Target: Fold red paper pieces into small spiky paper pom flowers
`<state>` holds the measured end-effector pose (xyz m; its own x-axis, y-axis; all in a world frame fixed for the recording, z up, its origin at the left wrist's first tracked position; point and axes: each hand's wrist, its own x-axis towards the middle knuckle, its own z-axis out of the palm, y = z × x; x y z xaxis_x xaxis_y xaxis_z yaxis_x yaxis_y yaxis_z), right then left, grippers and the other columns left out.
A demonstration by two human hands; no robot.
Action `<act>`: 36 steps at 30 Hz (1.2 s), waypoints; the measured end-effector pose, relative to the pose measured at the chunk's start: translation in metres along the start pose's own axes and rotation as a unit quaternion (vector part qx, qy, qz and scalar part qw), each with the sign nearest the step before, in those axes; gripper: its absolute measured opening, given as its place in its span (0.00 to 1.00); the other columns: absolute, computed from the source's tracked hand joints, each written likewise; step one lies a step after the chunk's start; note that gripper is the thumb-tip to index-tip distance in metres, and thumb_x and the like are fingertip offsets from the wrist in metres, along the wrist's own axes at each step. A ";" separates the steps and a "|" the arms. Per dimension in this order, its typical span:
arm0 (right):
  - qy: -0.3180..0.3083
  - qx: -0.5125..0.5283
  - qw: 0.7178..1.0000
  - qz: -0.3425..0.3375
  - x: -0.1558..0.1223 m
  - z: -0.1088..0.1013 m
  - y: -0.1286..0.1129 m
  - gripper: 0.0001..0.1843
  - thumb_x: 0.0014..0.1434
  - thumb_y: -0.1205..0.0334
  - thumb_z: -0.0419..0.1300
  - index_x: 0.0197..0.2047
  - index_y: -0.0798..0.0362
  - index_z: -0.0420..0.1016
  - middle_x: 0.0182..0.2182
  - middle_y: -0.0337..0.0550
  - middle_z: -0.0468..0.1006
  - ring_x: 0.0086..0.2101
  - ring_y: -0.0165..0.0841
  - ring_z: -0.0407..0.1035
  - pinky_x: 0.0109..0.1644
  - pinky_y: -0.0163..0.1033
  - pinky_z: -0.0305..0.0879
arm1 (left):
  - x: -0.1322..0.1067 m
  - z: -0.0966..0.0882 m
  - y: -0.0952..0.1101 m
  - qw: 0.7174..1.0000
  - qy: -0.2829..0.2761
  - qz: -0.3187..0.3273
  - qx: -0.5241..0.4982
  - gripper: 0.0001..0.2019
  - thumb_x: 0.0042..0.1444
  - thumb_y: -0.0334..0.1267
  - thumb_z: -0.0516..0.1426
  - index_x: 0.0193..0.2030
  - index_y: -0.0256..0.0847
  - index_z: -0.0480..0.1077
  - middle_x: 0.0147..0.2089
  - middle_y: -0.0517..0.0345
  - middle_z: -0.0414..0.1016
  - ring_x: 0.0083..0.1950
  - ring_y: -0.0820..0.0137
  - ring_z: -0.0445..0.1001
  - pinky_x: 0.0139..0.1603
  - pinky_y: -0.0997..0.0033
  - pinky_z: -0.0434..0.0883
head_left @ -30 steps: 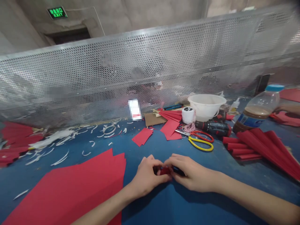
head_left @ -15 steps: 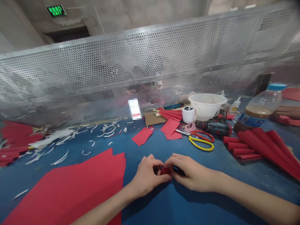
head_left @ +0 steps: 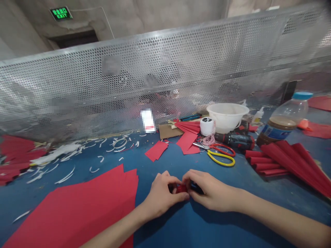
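My left hand (head_left: 161, 194) is closed, its thumb and fingers pinching a small dark red object (head_left: 181, 188) low over the blue table (head_left: 160, 230). Facing it, my right hand (head_left: 210, 189) curls round something black (head_left: 196, 188), and its fingertips meet the red object too. The fingers cover most of both pieces, so I cannot make out what kind they are, or whether they are joined. Left of my hands lies a stack of large red sheets (head_left: 90, 203). Beyond them are small red paper pieces (head_left: 156, 151) and scissors (head_left: 221, 156) with red and yellow handles.
Toward the back right stand a white bucket (head_left: 227, 115), a thread spool (head_left: 207, 126), a power drill (head_left: 235, 140) and a bottle of brown liquid (head_left: 281, 120). Pleated red paper (head_left: 289, 162) lies at right. White scraps (head_left: 64, 175) litter the left; a perforated metal screen (head_left: 85, 82) rises behind.
Both hands keep nearly the same grip and place. The view has shifted slightly. Another person's hand, seen behind the bottle at far right before, is out of sight now.
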<state>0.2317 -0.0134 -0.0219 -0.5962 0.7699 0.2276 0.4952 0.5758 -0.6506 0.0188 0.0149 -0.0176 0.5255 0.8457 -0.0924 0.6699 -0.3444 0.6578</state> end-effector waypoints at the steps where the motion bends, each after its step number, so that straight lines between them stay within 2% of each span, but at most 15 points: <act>1: 0.001 -0.001 1.000 0.000 0.000 0.000 0.000 0.12 0.57 0.73 0.56 0.44 0.50 0.66 0.38 0.40 0.73 0.37 0.31 0.68 0.42 0.36 0.63 | 0.000 0.000 0.000 1.000 0.000 0.000 0.000 0.14 0.52 0.55 0.61 0.36 0.50 0.79 0.29 0.61 0.71 0.39 0.65 0.66 0.43 0.65 0.55; 4: 0.001 -0.002 1.000 -0.005 0.000 0.001 0.001 0.11 0.57 0.73 0.56 0.42 0.51 0.66 0.37 0.39 0.73 0.37 0.31 0.68 0.41 0.35 0.63 | 0.000 0.001 0.000 1.000 0.000 0.005 -0.003 0.13 0.52 0.55 0.61 0.37 0.51 0.79 0.29 0.62 0.72 0.39 0.65 0.67 0.45 0.64 0.55; 10: 0.002 0.012 1.000 -0.001 0.000 0.000 0.000 0.14 0.57 0.73 0.56 0.46 0.51 0.66 0.39 0.40 0.74 0.38 0.31 0.68 0.43 0.36 0.64 | 0.000 0.000 0.001 1.000 0.000 0.004 -0.002 0.15 0.52 0.56 0.61 0.35 0.48 0.79 0.29 0.61 0.72 0.39 0.65 0.67 0.45 0.64 0.56; 15: 0.007 0.021 1.000 0.004 0.001 0.000 0.000 0.11 0.58 0.73 0.56 0.43 0.51 0.69 0.37 0.40 0.74 0.37 0.31 0.68 0.41 0.35 0.64 | 0.000 -0.002 0.004 1.000 -0.014 0.018 -0.003 0.16 0.55 0.56 0.59 0.35 0.47 0.79 0.29 0.61 0.74 0.39 0.65 0.66 0.44 0.65 0.56; 22: 0.034 0.032 0.998 0.029 0.005 0.001 0.000 0.07 0.58 0.71 0.58 0.40 0.52 0.72 0.36 0.40 0.77 0.37 0.33 0.69 0.41 0.37 0.63 | -0.002 -0.003 0.006 0.999 -0.011 0.034 -0.001 0.17 0.57 0.53 0.58 0.28 0.45 0.77 0.27 0.62 0.72 0.39 0.66 0.63 0.46 0.64 0.56; 25: 0.043 0.021 0.998 0.027 0.005 0.000 0.000 0.07 0.58 0.71 0.59 0.39 0.51 0.73 0.35 0.40 0.77 0.38 0.34 0.68 0.44 0.38 0.63 | -0.005 -0.006 0.009 0.999 -0.020 0.039 -0.012 0.12 0.57 0.49 0.60 0.29 0.45 0.77 0.29 0.61 0.74 0.40 0.66 0.64 0.46 0.64 0.57; 29: 0.032 0.040 0.998 0.041 0.004 -0.002 0.000 0.07 0.59 0.70 0.59 0.39 0.51 0.75 0.35 0.40 0.77 0.37 0.32 0.69 0.42 0.36 0.63 | -0.007 -0.010 0.010 0.998 -0.039 0.047 -0.031 0.08 0.57 0.44 0.60 0.33 0.46 0.78 0.31 0.60 0.76 0.41 0.65 0.65 0.45 0.66 0.58; 36: 0.028 0.056 0.996 0.065 0.005 -0.004 0.005 0.03 0.58 0.63 0.63 0.37 0.52 0.78 0.33 0.40 0.77 0.34 0.31 0.70 0.38 0.34 0.62 | -0.006 -0.009 0.006 0.998 -0.033 0.036 -0.043 0.08 0.57 0.45 0.60 0.34 0.47 0.80 0.33 0.59 0.75 0.42 0.65 0.66 0.49 0.64 0.58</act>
<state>0.2334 -0.0054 -0.0206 -0.4934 0.8522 0.1744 0.4899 0.4379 -0.7539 0.0155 0.0115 -0.0067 0.6065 0.7900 -0.0895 0.5827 -0.3651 0.7261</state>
